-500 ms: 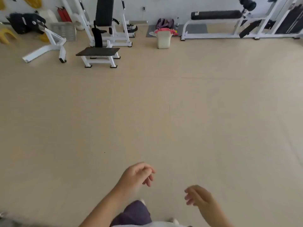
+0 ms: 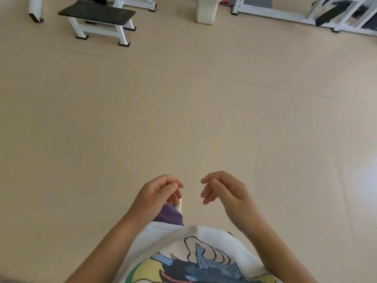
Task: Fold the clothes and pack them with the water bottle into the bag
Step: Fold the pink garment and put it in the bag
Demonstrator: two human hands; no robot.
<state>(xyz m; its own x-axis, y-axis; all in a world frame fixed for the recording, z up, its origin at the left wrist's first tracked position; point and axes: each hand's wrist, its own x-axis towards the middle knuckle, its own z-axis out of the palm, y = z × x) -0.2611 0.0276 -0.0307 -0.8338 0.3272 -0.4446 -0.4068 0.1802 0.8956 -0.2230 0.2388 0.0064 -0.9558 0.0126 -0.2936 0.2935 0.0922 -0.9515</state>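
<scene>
Two hands are seen low in the head view, held side by side above the floor [image 2: 183,119] with a gap between them. The left hand [image 2: 157,193] is loosely curled, its fingers bent inward with the thumb laid near the fingertips; nothing is held in it. The right hand [image 2: 222,190] is likewise loosely curled, fingers hanging bent and thumb forward, and nothing is gripped or touched by it. Neither hand is in contact with the other.

Beneath the hands, one white printed shirt [image 2: 204,252] is worn by the person, with a coloured cartoon print across the front. A patch of purple trousers [image 2: 169,215] is seen just below the left hand, and one pale shoe tip [image 2: 180,204] shows beside it.

At the far edge, one bench [image 2: 95,13] with a dark top and white legs is counted on the left. One cream bin [image 2: 206,11] stands upright near the top centre, well apart from the bench. One long white frame [image 2: 306,15] of gym equipment is laid out along the upper right, and another white frame piece [image 2: 35,9] shows at the upper left.

No clothes for folding, bottle or bag can be made out; where they lie cannot be told.
</scene>
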